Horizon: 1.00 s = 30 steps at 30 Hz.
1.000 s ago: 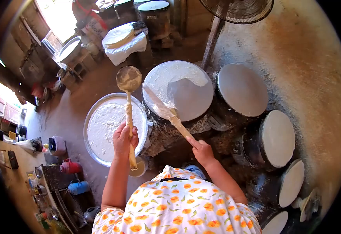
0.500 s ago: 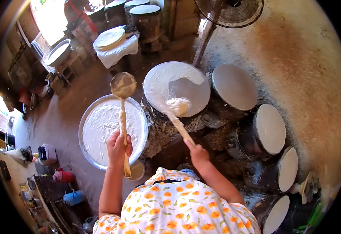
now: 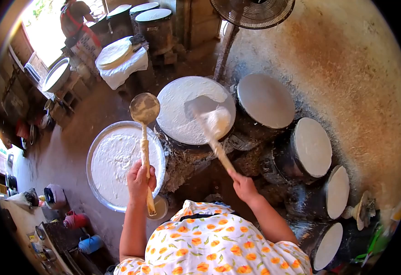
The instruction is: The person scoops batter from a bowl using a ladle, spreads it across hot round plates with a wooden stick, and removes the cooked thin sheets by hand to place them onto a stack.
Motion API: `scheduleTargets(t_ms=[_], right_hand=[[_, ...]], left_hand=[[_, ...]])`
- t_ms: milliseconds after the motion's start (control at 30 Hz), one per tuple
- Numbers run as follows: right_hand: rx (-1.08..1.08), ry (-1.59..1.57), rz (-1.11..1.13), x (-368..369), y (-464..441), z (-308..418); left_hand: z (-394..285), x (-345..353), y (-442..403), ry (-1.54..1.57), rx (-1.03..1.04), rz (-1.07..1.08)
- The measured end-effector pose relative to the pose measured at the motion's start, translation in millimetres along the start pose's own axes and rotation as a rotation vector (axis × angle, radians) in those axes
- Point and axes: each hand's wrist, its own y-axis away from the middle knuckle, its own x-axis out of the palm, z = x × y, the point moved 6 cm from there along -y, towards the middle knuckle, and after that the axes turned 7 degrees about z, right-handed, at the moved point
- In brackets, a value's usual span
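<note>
My left hand (image 3: 139,182) is closed around the long handle of a ladle (image 3: 145,110), its round metal bowl raised above the gap between basin and griddle. Below it, a wide metal basin (image 3: 91,161) holds thick white batter (image 3: 118,160). My right hand (image 3: 245,187) grips the wooden handle of a spreader (image 3: 220,153); its pale, batter-coated head is blurred and rests on or just over the round griddle (image 3: 196,106). White batter covers most of that surface, leaving a grey patch near the spreader.
Several drum stoves with round tops curve along the right, such as a grey-topped one (image 3: 267,101). A fan (image 3: 254,11) stands ahead. Beyond, a cloth-covered stand bears stacked round sheets (image 3: 114,52). Another person (image 3: 75,20) is at the back left. A small bowl (image 3: 160,208) sits below the basin.
The spreader has swept round to the right side of the griddle, and white batter now covers more of it. My left hand keeps the ladle raised. The view has shifted slightly.
</note>
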Motion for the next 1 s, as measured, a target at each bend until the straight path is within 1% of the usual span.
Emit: scheduleTargets(t_ms=[33, 67, 133, 167, 233, 300, 333, 400, 433, 500, 533, 600, 667, 700, 767, 800, 833, 900, 933, 1000], right_hand=[[0.021, 0.103, 0.099, 3, 13, -9], [0.028, 0.096, 0.097, -3, 20, -19], [0.273, 0.460, 0.192, -15, 31, -47], [0.285, 0.534, 0.176, -22, 21, -57], [0.260, 0.523, 0.075, -30, -15, -72], [0.247, 0.397, -0.002, -37, -59, -72], [0.247, 0.390, -0.006, -34, -63, -70], [0.038, 0.100, -0.031, -33, -79, -58], [-0.040, 0.137, -0.026, -30, -67, -56], [0.008, 0.258, 0.127, -32, -39, -67], [-0.002, 0.258, 0.134, -40, -44, -76], [0.179, 0.405, 0.144, -49, -48, -103], [0.144, 0.373, 0.054, -54, -101, -110], [0.128, 0.315, 0.070, -55, -133, -109], [0.159, 0.219, 0.060, -63, -189, -85], [0.173, 0.147, 0.066, -63, -205, -80], [0.166, 0.135, 0.069, -62, -206, -77], [-0.146, -0.118, -0.089, -69, -201, -54], [-0.155, -0.123, -0.080, -73, -189, -56], [-0.103, -0.055, -0.143, -89, -161, -68]], left_hand=[[0, 2, -2, 0.002, -0.008, -0.032], [2, 3, -4, -0.004, -0.015, -0.028], [4, 5, -7, -0.005, 0.006, -0.013], [6, 6, -10, -0.011, -0.002, -0.012], [11, 9, -16, -0.019, -0.009, -0.009], [7, 23, -21, -0.021, -0.016, -0.027], [4, 28, -24, -0.016, -0.012, -0.049], [3, 32, -28, -0.015, 0.000, -0.057], [3, 32, -30, -0.006, 0.003, -0.068], [0, 32, -29, 0.000, 0.029, -0.089], [0, 32, -28, 0.006, 0.046, -0.109], [3, 28, -28, 0.001, 0.053, -0.113], [5, 32, -28, -0.008, 0.062, -0.109], [6, 35, -28, -0.013, 0.051, -0.122], [4, 43, -30, -0.028, 0.051, -0.141], [3, 48, -30, -0.001, 0.050, -0.165], [2, 49, -29, 0.025, 0.047, -0.190], [-3, 42, -25, -0.042, 0.056, -0.193], [-5, 38, -20, -0.029, 0.059, -0.213], [-7, 30, -7, -0.024, 0.055, -0.279]])
